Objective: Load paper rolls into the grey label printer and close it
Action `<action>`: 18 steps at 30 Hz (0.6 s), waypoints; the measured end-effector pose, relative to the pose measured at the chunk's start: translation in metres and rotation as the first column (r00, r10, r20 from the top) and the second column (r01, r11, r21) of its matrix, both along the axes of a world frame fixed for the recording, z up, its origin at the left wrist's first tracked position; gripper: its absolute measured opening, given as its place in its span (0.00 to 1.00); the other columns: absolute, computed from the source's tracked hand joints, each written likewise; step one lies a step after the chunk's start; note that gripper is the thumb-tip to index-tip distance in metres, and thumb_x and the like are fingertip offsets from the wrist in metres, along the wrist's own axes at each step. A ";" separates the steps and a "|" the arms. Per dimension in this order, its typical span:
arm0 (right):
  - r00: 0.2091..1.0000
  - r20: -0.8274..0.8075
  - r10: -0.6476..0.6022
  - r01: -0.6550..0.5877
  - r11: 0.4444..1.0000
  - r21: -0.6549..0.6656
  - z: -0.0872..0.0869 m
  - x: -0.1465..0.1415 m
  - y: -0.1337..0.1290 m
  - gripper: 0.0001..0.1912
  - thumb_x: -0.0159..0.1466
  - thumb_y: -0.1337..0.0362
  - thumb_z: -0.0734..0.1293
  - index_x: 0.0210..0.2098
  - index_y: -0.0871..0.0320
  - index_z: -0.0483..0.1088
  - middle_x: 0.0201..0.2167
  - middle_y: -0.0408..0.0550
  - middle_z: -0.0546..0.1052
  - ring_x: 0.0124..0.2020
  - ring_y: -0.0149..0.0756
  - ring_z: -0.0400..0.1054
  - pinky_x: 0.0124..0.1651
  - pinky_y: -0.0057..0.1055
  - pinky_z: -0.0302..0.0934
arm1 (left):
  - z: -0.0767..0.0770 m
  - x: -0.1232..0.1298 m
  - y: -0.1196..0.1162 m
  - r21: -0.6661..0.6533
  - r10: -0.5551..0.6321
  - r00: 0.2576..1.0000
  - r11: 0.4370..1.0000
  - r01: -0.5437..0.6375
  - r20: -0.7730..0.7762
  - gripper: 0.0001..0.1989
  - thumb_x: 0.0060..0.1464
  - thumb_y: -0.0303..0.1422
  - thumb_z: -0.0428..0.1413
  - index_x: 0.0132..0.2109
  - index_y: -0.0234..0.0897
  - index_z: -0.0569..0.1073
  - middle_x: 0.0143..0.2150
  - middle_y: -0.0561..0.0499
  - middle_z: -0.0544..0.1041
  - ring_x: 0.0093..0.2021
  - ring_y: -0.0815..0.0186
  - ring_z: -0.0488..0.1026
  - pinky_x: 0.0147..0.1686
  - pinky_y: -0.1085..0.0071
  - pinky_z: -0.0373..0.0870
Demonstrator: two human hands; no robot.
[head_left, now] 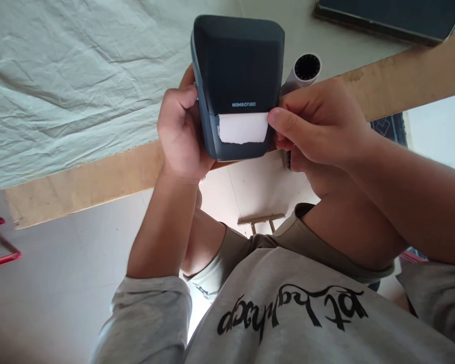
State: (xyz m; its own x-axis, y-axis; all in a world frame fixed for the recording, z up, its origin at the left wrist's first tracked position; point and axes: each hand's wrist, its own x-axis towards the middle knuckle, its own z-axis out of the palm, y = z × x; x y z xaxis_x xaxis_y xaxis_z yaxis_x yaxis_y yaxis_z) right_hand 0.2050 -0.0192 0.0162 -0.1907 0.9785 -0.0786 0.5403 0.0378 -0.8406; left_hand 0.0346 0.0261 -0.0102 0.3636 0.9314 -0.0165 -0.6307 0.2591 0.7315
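A dark blue-black NIIMBOT label printer [242, 65] is held up near the table's edge. My left hand [180, 126] is closed around its left side, thumb on the side wall and the other fingers mostly hidden behind. From the slot in its front comes a short strip of white label paper [243, 128] with a ragged lower edge. My right hand [318, 121] pinches at the right edge of this strip, thumb in front, close against the printer. Just behind that hand stands a white roll [292, 82] with a black ridged core; its lower part is hidden.
A crinkled pale green cloth [68, 76] covers the table, whose bare wooden edge [87, 177] runs across the view. At the top right lies a dark flat-screened device [394, 17]. Below are my lap, a wooden stool [261, 219] and red bars [2, 260] on the left.
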 end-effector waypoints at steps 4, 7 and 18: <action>0.999 0.021 0.026 -0.025 0.999 -0.023 0.000 0.001 0.000 0.20 0.65 0.61 0.60 0.19 0.64 0.62 0.18 0.36 0.68 0.19 0.12 0.56 0.25 0.17 0.48 | 0.001 0.000 -0.001 0.024 0.059 0.998 0.998 -0.059 0.032 0.10 0.53 0.28 0.47 0.29 0.36 0.72 0.24 0.52 0.59 0.28 0.68 0.58 0.33 0.69 0.61; 0.998 -0.012 0.054 -0.054 0.998 -0.021 -0.001 0.004 0.001 0.19 0.65 0.62 0.61 0.19 0.62 0.63 0.18 0.38 0.69 0.19 0.14 0.57 0.24 0.20 0.49 | 0.006 -0.002 -0.004 0.019 0.004 0.999 1.000 -0.004 -0.033 0.11 0.55 0.25 0.46 0.31 0.36 0.72 0.24 0.53 0.59 0.28 0.69 0.56 0.31 0.70 0.59; 0.998 0.068 -0.014 0.004 0.989 0.150 0.011 0.005 -0.007 0.27 0.62 0.58 0.64 0.11 0.64 0.61 0.10 0.42 0.59 0.15 0.16 0.50 0.20 0.26 0.36 | 0.010 -0.001 -0.007 0.016 -0.053 0.998 0.998 0.054 -0.041 0.15 0.60 0.37 0.44 0.32 0.40 0.72 0.29 0.50 0.69 0.32 0.65 0.65 0.32 0.66 0.64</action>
State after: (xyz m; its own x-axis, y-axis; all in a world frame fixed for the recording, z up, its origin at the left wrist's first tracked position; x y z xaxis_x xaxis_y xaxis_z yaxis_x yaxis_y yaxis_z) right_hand 0.2100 -0.0259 0.0269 -0.1809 0.9819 0.0567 0.5974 0.1555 -0.7867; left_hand 0.0337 0.0190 0.0002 0.4122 0.9109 -0.0168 -0.5859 0.2792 0.7608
